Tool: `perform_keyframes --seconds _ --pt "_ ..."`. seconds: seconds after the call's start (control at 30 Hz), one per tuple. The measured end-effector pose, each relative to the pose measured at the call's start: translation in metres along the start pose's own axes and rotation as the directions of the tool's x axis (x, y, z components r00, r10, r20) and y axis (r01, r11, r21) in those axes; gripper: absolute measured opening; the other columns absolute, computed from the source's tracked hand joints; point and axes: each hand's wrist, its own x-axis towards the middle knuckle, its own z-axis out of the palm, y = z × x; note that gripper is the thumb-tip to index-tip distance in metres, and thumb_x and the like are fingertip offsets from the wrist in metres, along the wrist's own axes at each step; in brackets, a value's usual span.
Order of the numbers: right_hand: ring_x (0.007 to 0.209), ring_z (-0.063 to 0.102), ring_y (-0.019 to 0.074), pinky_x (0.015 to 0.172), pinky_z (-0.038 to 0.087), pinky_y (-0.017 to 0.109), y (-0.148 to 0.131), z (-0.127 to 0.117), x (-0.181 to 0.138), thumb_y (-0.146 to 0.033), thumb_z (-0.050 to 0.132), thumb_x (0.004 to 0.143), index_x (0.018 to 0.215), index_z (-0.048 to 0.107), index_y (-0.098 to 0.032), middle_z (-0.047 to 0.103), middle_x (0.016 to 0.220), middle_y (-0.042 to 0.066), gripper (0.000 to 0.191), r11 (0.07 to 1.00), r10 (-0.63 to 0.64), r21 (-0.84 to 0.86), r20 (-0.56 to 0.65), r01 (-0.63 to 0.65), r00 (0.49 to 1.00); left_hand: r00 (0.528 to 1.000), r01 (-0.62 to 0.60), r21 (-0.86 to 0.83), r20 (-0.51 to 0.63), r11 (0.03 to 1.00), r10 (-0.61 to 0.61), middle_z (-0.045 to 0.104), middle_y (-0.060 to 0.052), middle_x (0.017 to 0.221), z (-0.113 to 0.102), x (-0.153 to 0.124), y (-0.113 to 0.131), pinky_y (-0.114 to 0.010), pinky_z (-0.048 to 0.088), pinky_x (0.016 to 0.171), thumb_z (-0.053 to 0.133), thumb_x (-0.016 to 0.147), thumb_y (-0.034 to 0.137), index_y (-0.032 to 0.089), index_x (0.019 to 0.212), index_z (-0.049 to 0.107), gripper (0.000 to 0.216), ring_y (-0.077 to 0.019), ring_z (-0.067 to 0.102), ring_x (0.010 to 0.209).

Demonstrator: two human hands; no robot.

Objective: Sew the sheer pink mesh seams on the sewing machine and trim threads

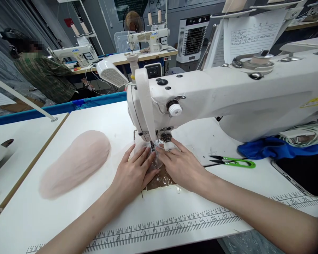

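Both my hands lie on the white table at the needle of a white sewing machine [228,95]. My left hand [134,173] rests flat, fingers stretched toward the presser foot [153,145]. My right hand [181,165] lies flat beside it, fingers together, pointing at the needle from the right. Under and between the hands is a thin, see-through piece of fabric [159,178] over the brownish plate. A heap of sheer pale pink fabric [75,162] lies to the left, apart from my left hand.
Green-handled thread snips [233,162] lie right of my right hand. Blue cloth [275,148] and a coiled white cord [310,135] sit under the machine arm. A printed ruler [175,224] runs along the table's front edge. A person [42,70] stands back left by other sewing machines.
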Motion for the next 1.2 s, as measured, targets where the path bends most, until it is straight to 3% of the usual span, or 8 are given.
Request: perform_keyframes --seconds 0.37,0.5,0.63,0.8,0.93,1.07,1.13,1.2 --pt "0.12 0.054 0.0244 0.114 0.026 0.044 0.0 0.001 0.0 -0.003 0.048 0.08 0.108 0.062 -0.007 0.069 0.112 0.013 0.031 1.0 -0.005 0.009 -0.021 0.005 1.0 1.0 0.011 -0.025 0.007 1.0 -0.011 0.062 -0.014 0.126 0.001 0.0 0.001 -0.051 0.034 0.11 0.046 0.095 0.039 0.01 0.125 0.059 0.044 -0.0273 0.057 0.12" --pt "0.111 0.058 0.0218 0.112 0.029 0.043 0.002 0.001 0.0 -0.002 0.047 0.08 0.106 0.062 -0.009 0.069 0.11 0.011 0.03 0.999 -0.009 0.044 -0.065 0.011 0.998 1.0 -0.013 -0.106 0.018 0.994 0.015 0.063 -0.012 0.126 -0.005 -0.004 -0.005 -0.05 0.036 0.11 0.051 0.093 0.039 0.013 0.128 0.057 0.044 -0.0258 0.058 0.119" --pt "0.096 0.062 0.0174 0.106 0.036 0.039 0.002 -0.005 0.0 -0.001 0.045 0.082 0.102 0.062 -0.014 0.071 0.101 0.005 0.029 0.994 -0.025 0.104 -0.136 0.039 0.99 0.991 -0.129 -0.164 -0.061 0.978 0.12 0.071 -0.007 0.112 -0.011 -0.007 -0.013 -0.04 0.049 0.099 0.057 0.089 0.024 0.016 0.115 0.063 0.027 -0.0201 0.066 0.104" --pt "0.093 0.061 0.0179 0.097 0.041 0.038 0.002 -0.009 0.001 -0.003 0.046 0.079 0.106 0.061 -0.013 0.068 0.105 0.008 0.033 0.981 -0.036 0.188 -0.097 0.054 0.995 0.97 -0.221 -0.131 -0.131 0.966 0.205 0.073 -0.007 0.102 -0.012 -0.006 -0.015 -0.035 0.054 0.089 0.049 0.089 0.007 0.014 0.104 0.064 0.023 -0.0176 0.069 0.094" --pt "0.094 0.061 0.0196 0.097 0.04 0.039 0.002 -0.007 0.002 -0.007 0.049 0.077 0.111 0.06 -0.011 0.068 0.108 0.009 0.036 0.976 -0.02 0.216 -0.081 0.037 0.996 0.976 -0.185 -0.166 -0.145 0.969 0.161 0.073 -0.007 0.1 -0.011 -0.004 -0.015 -0.034 0.053 0.091 0.048 0.089 0.006 0.014 0.104 0.062 0.021 -0.0162 0.069 0.09" --pt "0.083 0.063 0.0149 0.096 0.04 0.034 0.003 -0.003 0.004 -0.005 0.049 0.086 0.098 0.066 -0.015 0.073 0.091 0.001 0.024 0.99 -0.044 0.118 -0.224 0.071 0.974 0.98 -0.17 -0.183 -0.139 0.968 0.146 0.072 -0.007 0.101 -0.01 -0.005 -0.012 -0.034 0.05 0.094 0.051 0.088 0.005 0.013 0.104 0.06 0.02 -0.0157 0.067 0.093" --pt "0.077 0.064 0.0129 0.095 0.041 0.032 0.005 -0.002 0.005 -0.004 0.051 0.088 0.092 0.068 -0.017 0.074 0.084 -0.002 0.022 0.992 -0.055 0.093 -0.294 0.086 0.954 0.992 -0.087 -0.225 -0.113 0.971 0.063 0.071 -0.006 0.103 -0.012 -0.004 -0.01 -0.034 0.05 0.091 0.055 0.088 0.013 0.014 0.105 0.06 0.017 -0.0165 0.065 0.095" --pt "0.073 0.064 0.0115 0.093 0.043 0.031 0.007 -0.001 0.006 -0.007 0.053 0.089 0.089 0.069 -0.018 0.074 0.082 -0.003 0.02 0.991 -0.038 0.107 -0.319 0.076 0.947 0.999 0.038 -0.256 -0.015 0.966 -0.043 0.068 -0.008 0.111 -0.013 -0.001 -0.01 -0.037 0.051 0.087 0.06 0.087 0.027 0.015 0.112 0.058 0.028 -0.0202 0.062 0.1"
